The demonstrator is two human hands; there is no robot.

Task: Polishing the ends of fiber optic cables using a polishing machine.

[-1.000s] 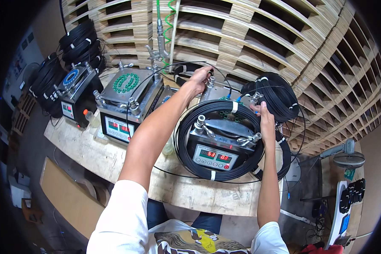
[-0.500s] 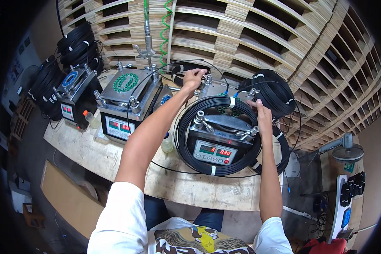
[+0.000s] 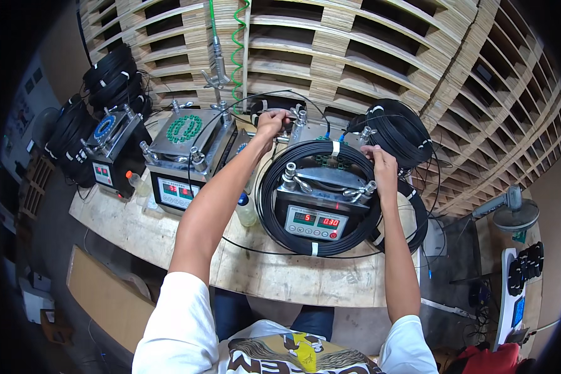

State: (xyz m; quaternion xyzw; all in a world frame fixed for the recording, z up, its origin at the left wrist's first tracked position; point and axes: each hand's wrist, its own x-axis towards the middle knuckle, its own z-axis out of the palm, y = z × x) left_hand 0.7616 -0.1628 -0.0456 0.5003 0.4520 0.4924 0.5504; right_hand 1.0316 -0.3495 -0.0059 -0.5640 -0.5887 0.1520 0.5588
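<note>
In front of me stands a box-shaped benchtop machine (image 3: 316,201) with a red digital display, a metal top plate and a clamp post at each corner. A large coil of black cable (image 3: 268,212), tied with white bands, hangs around it. Blue-tipped cable ends reach the green fittings on its plate. My left hand (image 3: 270,126) is closed at the far left clamp post (image 3: 302,118), fingertips pinched at its lever. By the far right clamp post (image 3: 366,134), my right hand (image 3: 382,163) has curled fingers over the coil's edge; what they grip is hidden.
Two similar machines (image 3: 174,161) (image 3: 110,149) stand to the left, beside bottles (image 3: 245,212) (image 3: 137,182). Black cable coils (image 3: 396,134) are piled at the right and far left. Wooden pallets (image 3: 355,43) rise behind the bench (image 3: 274,280). A fan (image 3: 516,215) stands at right.
My left hand has shifted slightly left and toward me beside the far left post. My right hand stays near the far right post. The front machine's display digits have changed.
</note>
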